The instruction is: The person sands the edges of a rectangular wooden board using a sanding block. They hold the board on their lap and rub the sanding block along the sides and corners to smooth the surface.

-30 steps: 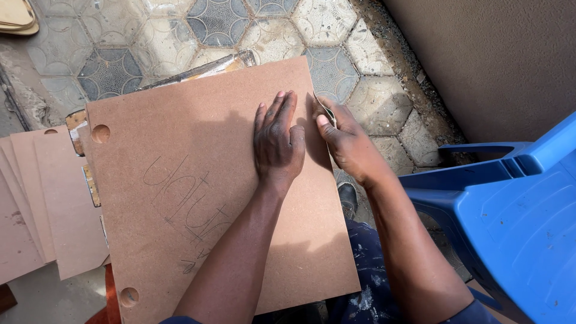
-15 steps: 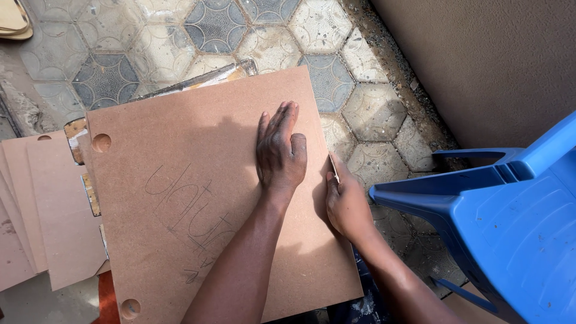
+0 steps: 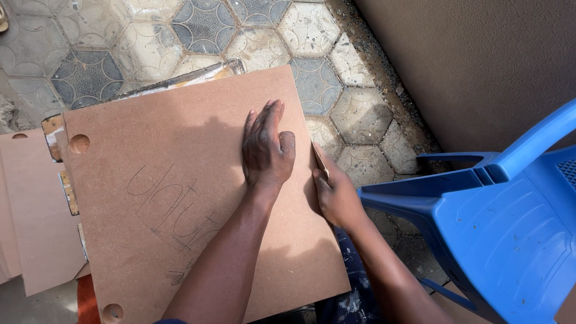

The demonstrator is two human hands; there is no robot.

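- Far left: a stack of thinner brown sheets (image 3: 30, 228) lies partly under the big panel, edges fanned out.
- Centre: brown fibreboard panel (image 3: 180, 198) lies flat, tilted a little clockwise in view. Round holes (image 3: 79, 143) show at its left corners, far and near. Pencil scrawl (image 3: 171, 210) sits on the left half of its face.
- An older scrap of board (image 3: 186, 77) pokes out from under the far edge.
- My left hand (image 3: 265, 147) is pressed flat on the panel, fingers straight and together, pointing away from me. It grasps nothing; it only bears down, near the right edge.
- My right hand (image 3: 337, 193) is closed around a thin strip (image 3: 320, 161), pale and flat, held against the right edge of the panel about midway along it. I cannot tell whether it is a blade or folded abrasive paper.
- Progress, judged only: the strip sits at mid-edge, so the near half of the right edge looks left to work. The far half shows no visible difference from here; whether it is finished cannot be read.
- Ground: patterned hexagonal paving (image 3: 252, 30).
- Right: blue plastic chair (image 3: 498, 222), just beside my right arm, not touching the panel. Tan wall (image 3: 480, 60) beyond.
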